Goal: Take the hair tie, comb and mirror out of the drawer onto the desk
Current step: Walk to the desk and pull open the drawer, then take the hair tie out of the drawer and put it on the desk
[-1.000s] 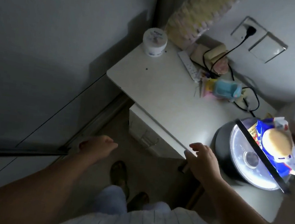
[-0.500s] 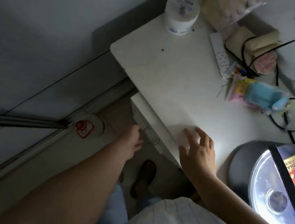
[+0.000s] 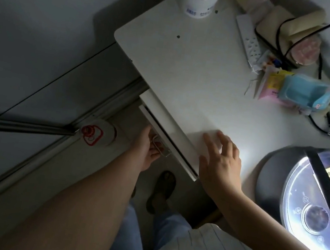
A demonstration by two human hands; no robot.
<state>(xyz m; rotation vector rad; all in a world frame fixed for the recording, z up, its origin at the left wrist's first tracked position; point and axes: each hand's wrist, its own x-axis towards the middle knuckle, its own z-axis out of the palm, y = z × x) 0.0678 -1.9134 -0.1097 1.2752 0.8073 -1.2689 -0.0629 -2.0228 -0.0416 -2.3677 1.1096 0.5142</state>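
A white desk (image 3: pixel 189 69) fills the upper middle of the head view. Under its near edge sits a white drawer (image 3: pixel 152 114), pulled out by only a narrow gap. My left hand (image 3: pixel 147 150) is below the desk edge with its fingers curled around the drawer's metal handle (image 3: pixel 162 147). My right hand (image 3: pixel 220 162) rests palm down on the desk's near edge, fingers spread, holding nothing. The drawer's inside is hidden, so no hair tie, comb or mirror shows.
On the desk stand a white jar (image 3: pixel 198 0) at the back, a power strip (image 3: pixel 249 41) with black cables, a blue pouch (image 3: pixel 306 93) and a lit round appliance (image 3: pixel 306 199) at the right. A grey wall and floor rail lie to the left.
The view has tilted down and closer to the desk. My left hand rose from the floor side to the drawer front and closed on its handle. My right hand stayed on the desk edge.
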